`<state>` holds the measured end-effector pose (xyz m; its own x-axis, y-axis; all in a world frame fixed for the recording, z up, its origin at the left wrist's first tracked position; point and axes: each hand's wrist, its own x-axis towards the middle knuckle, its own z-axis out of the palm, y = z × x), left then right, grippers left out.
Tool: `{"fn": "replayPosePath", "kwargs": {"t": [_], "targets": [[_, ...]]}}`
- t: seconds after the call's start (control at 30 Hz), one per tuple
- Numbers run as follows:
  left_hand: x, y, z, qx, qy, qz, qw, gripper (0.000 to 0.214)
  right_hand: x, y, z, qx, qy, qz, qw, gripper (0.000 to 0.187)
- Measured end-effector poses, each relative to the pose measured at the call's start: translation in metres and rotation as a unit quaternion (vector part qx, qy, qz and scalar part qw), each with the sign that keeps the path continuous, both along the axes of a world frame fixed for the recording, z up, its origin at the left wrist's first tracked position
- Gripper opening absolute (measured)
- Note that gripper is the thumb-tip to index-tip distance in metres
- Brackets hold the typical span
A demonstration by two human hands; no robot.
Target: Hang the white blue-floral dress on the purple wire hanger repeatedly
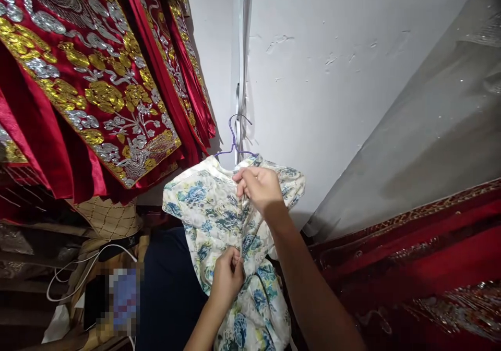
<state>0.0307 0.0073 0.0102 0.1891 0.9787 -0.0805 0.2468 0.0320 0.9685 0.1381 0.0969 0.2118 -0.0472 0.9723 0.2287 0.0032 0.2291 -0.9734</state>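
1. head view, the garment: the floral short-sleeved dress (213, 205) hangs directly under the fingers of both hands, its collar at the upper fingers and its gathered waist just below the lower ones. the purple wire hanger (234, 145) rises just above the upper fingers, inside the neckline; what its hook rests on is hard to make out against the pale upright post (241, 43).
2. head view, what could go wrong: a firm downward pull by the lower fingers might swing the hanger or unhook it, since its support looks slight. uneven tension between the two grips could drag one shoulder off the thin wire. the fingers cover parts of the front opening, so its two edges could end up mismatched unnoticed. the dark cord (266, 284), below and to the right of the lower fingers, might catch if the skirt is tugged.
3. head view, right hand: the right hand (260, 186) is raised to the collar, its forearm slanting up from the lower right, wrist bent so the fingers point left. thumb and forefinger are closed together, seemingly on the front edge; any small fastening between them cannot be told.
4. head view, left hand: the left hand (227, 270) sits below and slightly left of the right, forearm rising steeply from the bottom, fingers curled and thumb pressed in a narrow pinch on the front opening above the waist.
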Motion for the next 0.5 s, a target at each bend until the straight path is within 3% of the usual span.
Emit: {"fn": "replayPosePath", "kwargs": {"t": [0.07,0.17,0.27,0.33,0.4,0.5], "targets": [[-0.004,0.011,0.018,0.030,0.018,0.014,0.999,0.024,-0.001,-0.003,-0.006,0.004,-0.006,0.016,1.000,0.021],[-0.018,0.030,0.071,0.107,0.008,0.035,0.994,0.011,-0.001,-0.012,-0.014,-0.002,-0.019,0.028,0.999,0.020],[-0.032,0.051,0.135,0.310,-0.027,0.126,0.942,0.036,0.000,-0.018,-0.011,0.009,-0.038,0.036,0.999,0.021],[-0.035,0.064,0.167,0.378,0.024,0.127,0.916,0.033,-0.001,-0.018,-0.007,0.027,-0.049,0.041,0.998,0.022],[-0.034,0.072,0.184,0.417,0.090,0.125,0.896,0.018,-0.002,-0.014,-0.011,0.042,-0.061,0.023,0.997,0.026],[-0.036,0.077,0.188,0.461,0.133,0.151,0.864,0.012,-0.004,-0.004,-0.031,0.048,-0.099,-0.021,0.994,0.031]]}}
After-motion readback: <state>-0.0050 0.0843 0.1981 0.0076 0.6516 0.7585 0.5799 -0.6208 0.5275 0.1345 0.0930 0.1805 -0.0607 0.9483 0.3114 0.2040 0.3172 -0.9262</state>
